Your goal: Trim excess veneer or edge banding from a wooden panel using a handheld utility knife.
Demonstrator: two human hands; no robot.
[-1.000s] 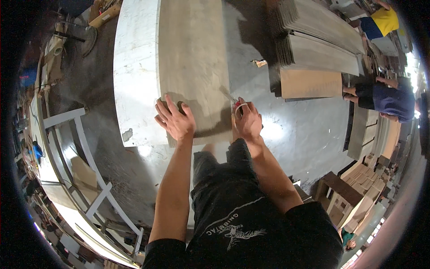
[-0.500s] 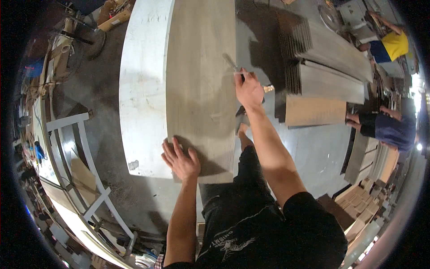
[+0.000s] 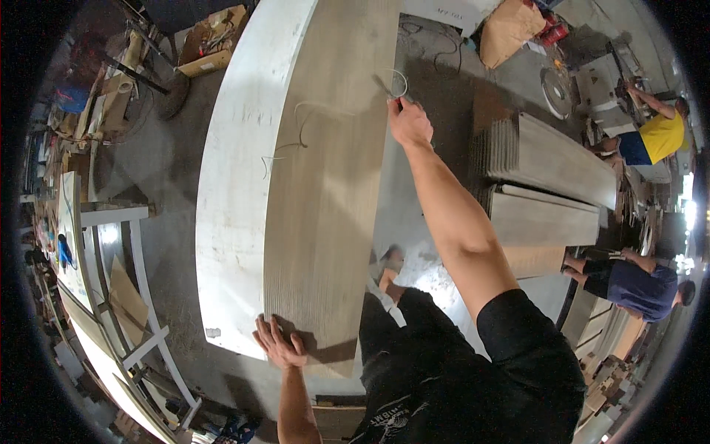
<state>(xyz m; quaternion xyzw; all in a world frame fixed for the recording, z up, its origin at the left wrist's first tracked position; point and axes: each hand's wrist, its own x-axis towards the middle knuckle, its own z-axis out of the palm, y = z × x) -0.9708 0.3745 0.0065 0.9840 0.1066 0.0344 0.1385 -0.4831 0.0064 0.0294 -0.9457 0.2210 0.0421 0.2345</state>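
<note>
A long grey-brown wood-grain board point(image 3: 318, 222) lies lengthwise over a white board point(image 3: 233, 222), whose left part shows. My left hand point(image 3: 281, 345) rests open at the near left corner of the brown board, fingers spread. At the board's right edge, farther away, my right hand point(image 3: 411, 123) is closed on a small hand tool, mostly hidden in the fingers. A thin pale strip point(image 3: 404, 76) curls up just beyond those fingers. More thin curled strips point(image 3: 302, 135) lie on the board and over its left edge.
Stacked boards point(image 3: 551, 170) stand to the right. Two people, one in a yellow shirt point(image 3: 660, 139) and one in a dark shirt point(image 3: 642, 288), are farther right. To the left is a white frame point(image 3: 140, 259); a cardboard box point(image 3: 214, 44) sits at the far left.
My right hand has moved farther along the right edge. Curled strips now show on the board. My view has shifted, and my left hand appears lower, still at the near left corner.
</note>
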